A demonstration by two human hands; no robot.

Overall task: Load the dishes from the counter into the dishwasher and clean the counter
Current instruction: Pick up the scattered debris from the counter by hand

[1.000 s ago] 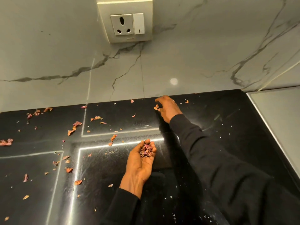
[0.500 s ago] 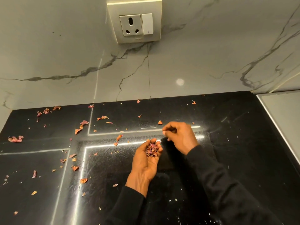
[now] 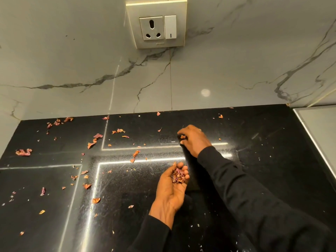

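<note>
- Black polished counter (image 3: 263,170) fills the near half of the view; strip-light reflections run across it.
- Left hand (image 3: 170,188) lies palm up, near centre, just above the counter. Fingers are curled into a cup, holding a small heap of dried petal scraps (image 3: 178,176) against the fingertips.
- Right hand (image 3: 195,140) is farther back and slightly right of the left, knuckles up, fingertips down at the counter. Fingers and thumb are drawn narrow, pinching one orange scrap (image 3: 182,136).
- The two hands are apart; the right forearm, in a black sleeve (image 3: 254,197), crosses in from the near right.
- Loose petal bits (image 3: 135,153) are strewn over the left and middle of the counter, pink and orange. There is a larger clump (image 3: 23,152) at far left, a line of bits along the back edge and a few stray ones to the right.
- Fine white specks dot the counter near the right sleeve.
- Grey-veined marble backsplash (image 3: 236,70) rises behind the counter.
- A wall socket (image 3: 151,28) with a rocker switch (image 3: 170,27) beside it sits high on the backsplash, centre.
- A pale grey surface (image 3: 321,128) adjoins the counter at far right.
</note>
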